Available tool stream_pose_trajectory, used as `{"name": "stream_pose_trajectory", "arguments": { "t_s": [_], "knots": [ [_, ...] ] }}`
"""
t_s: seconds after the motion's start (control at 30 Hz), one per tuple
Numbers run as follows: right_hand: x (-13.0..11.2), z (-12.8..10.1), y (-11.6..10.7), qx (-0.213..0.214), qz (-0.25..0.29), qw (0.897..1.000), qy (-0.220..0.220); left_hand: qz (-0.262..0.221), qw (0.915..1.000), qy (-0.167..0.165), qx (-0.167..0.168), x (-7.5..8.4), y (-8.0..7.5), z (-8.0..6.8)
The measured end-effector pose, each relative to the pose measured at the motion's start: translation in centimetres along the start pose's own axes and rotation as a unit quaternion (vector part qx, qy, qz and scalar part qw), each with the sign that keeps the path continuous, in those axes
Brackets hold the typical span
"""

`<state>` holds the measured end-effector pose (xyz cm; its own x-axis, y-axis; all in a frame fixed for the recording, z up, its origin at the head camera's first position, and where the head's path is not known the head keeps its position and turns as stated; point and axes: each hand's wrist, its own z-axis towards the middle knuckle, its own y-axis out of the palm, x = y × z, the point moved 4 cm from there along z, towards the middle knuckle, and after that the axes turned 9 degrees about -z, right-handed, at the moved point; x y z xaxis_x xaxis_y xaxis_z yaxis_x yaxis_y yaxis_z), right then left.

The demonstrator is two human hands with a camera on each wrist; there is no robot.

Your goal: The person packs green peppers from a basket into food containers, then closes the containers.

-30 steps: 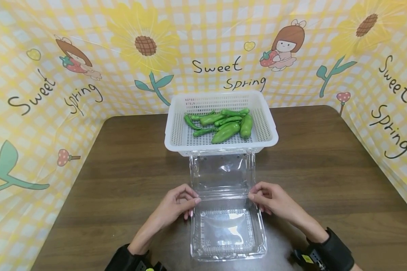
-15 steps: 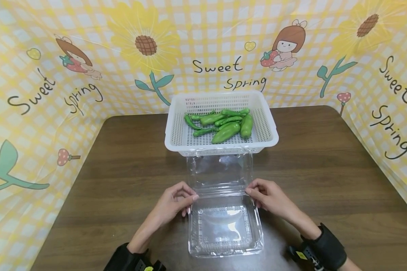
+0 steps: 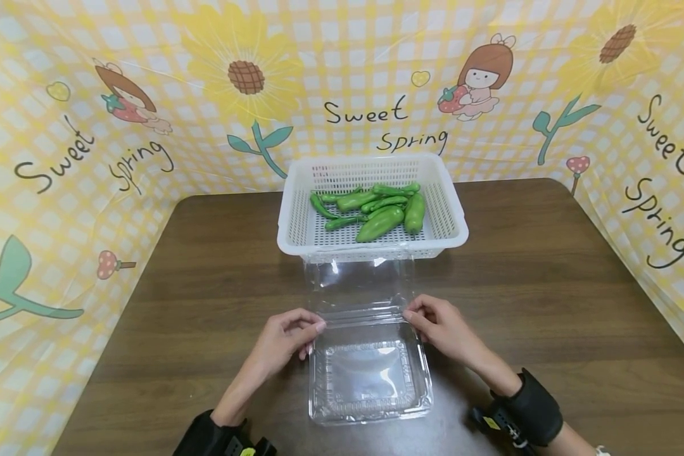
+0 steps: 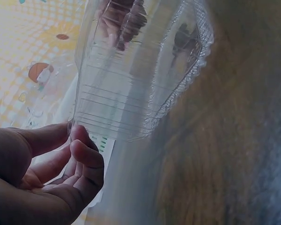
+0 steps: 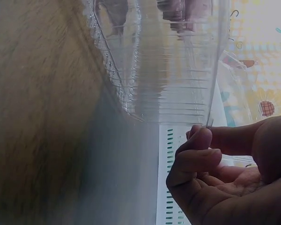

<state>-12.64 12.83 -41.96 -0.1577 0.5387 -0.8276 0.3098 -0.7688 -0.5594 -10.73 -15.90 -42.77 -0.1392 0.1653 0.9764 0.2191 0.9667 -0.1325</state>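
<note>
A clear plastic clamshell container [image 3: 370, 373] lies unfolded in front of the person, its ribbed base toward the body and its lid [image 3: 359, 282] tipped back to the basket. At the left end of the hinge, my left hand [image 3: 287, 339] pinches the edge between thumb and forefinger. My right hand [image 3: 441, 326] pinches the opposite end the same way. Both wrist views show thumb and fingertip meeting on the container's rim, the left fingers [image 4: 86, 159] and right fingers [image 5: 194, 164] curled. Several green peppers [image 3: 380, 223] lie in a white plastic basket [image 3: 456, 234] behind the lid.
The basket stands at the far edge of a brown wooden table [image 3: 216, 266], overlapped by the lid's far end in the head view. A yellow checked cloth [image 3: 342, 57] with printed flowers hangs around the table's back and sides.
Both hands have moved left and slightly away from the body, carrying the clamshell container with them. The basket and peppers have stayed in place.
</note>
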Motion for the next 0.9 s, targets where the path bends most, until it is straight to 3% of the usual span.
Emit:
{"name": "stream_pose_trajectory", "arguments": {
  "t_s": [0.9],
  "knots": [
    [-1.4, 1.8, 1.6, 0.036, -0.028, 0.999, -0.009, -0.021, 0.9982, -0.002, 0.055, -0.3, -2.0, -0.2]
  ]
}}
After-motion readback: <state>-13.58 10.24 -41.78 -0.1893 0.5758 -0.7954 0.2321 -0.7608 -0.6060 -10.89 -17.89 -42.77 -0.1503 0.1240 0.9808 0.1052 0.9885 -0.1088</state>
